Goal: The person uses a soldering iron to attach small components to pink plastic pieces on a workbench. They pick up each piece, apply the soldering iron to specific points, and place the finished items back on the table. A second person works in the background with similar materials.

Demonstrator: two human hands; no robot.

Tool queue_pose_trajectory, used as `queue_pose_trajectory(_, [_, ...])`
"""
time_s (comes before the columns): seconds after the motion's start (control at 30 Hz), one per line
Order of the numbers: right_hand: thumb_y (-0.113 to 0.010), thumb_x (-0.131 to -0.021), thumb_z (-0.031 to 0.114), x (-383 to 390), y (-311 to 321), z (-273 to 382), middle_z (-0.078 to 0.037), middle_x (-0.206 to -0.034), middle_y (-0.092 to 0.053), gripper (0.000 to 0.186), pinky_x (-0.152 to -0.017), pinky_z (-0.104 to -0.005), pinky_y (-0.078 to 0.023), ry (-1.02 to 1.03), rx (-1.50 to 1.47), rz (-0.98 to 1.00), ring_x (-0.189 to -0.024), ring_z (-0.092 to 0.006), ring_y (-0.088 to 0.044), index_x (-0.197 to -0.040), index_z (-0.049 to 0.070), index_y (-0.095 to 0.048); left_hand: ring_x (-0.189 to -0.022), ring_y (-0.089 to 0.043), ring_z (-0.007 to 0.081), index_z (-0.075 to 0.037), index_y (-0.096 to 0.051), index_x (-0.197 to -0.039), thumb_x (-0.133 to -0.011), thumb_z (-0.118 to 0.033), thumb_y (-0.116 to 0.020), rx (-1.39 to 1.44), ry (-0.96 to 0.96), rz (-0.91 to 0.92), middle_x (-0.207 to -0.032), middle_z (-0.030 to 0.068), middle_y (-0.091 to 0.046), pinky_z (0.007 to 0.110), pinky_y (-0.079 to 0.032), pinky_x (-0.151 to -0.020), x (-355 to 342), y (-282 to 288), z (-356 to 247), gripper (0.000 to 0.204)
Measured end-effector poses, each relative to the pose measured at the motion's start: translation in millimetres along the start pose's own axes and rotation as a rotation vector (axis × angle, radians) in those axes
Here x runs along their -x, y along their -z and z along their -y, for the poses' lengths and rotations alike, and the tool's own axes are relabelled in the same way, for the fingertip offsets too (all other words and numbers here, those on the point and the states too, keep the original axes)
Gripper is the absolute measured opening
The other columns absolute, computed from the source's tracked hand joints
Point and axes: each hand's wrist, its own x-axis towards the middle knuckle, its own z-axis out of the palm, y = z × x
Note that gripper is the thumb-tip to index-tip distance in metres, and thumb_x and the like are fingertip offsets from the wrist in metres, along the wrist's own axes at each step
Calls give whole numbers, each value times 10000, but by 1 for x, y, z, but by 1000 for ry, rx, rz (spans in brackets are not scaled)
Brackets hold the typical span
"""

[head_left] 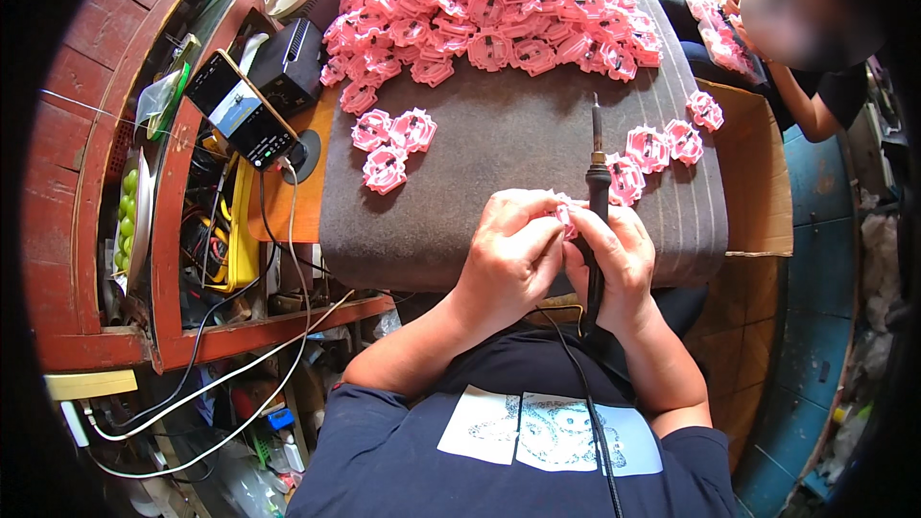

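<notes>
My left hand (510, 251) is closed in a pinch on a small pink plastic part (565, 222), mostly covered by my fingers. Against the same part rest the fingertips of my right hand (622, 264), which also grips a black soldering iron (598, 194). The iron stands nearly upright in the picture, its dark tip pointing away from me, and its black cord (574, 364) trails down across my shirt. Just right of the iron lie several pink parts (649, 149) with dark pieces in their middles. Three more pink parts (386, 171) sit together on the left.
A large heap of pink parts (489, 14) covers the far side of the grey mat (460, 182). At left, a phone (242, 110) stands beside a black box (288, 65); cables hang below. A cardboard box (753, 168) adjoins the right edge. Another person (815, 96) sits at far right.
</notes>
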Motion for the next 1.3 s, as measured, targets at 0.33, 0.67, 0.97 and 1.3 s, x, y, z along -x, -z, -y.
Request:
queue_pose_trajectory(0.33, [-772,-846,29,-3,-2,8,-174,-1112,-745,400,-800,-462,-581,63,61,-45,-910,-369,-703,-1244,29,-736,-1182,-637,368,-30,-741,-1155,-840,-80,-855,-638,268,-229,-1257,163,-686,462,-513,-1047,19,94,59,339])
queue_pose_trajectory(0.67, [-782,-727,-6,-14,-6,6,-167,-1084,-737,513,-857,-444,-524,27,272,45,-927,-359,-662,-1235,54,-745,-1147,-640,372,-63,-742,-1036,-775,-33,-882,-344,118,-42,-1188,153,-696,480,-522,-1006,32,58,21,298])
queue_pose_trajectory(0.97, [-767,-800,5,-14,7,-6,-180,-1079,-724,491,-925,-470,-497,-99,398,16,-1016,-393,-641,-1284,76,-730,-1109,-631,379,-35,-743,-1090,-807,-27,-842,-267,13,40,-1181,162,-676,472,-517,-981,18,34,4,299])
queue_pose_trajectory(1.3, [-738,-873,38,-3,14,-2,-181,-1173,-744,406,-964,-480,-512,-7,263,-55,-1069,-398,-660,-1278,32,-710,-1211,-609,390,-90,-685,-1339,-740,-23,-827,-169,-60,189,-1358,173,-619,483,-492,-1060,3,49,-1,619])
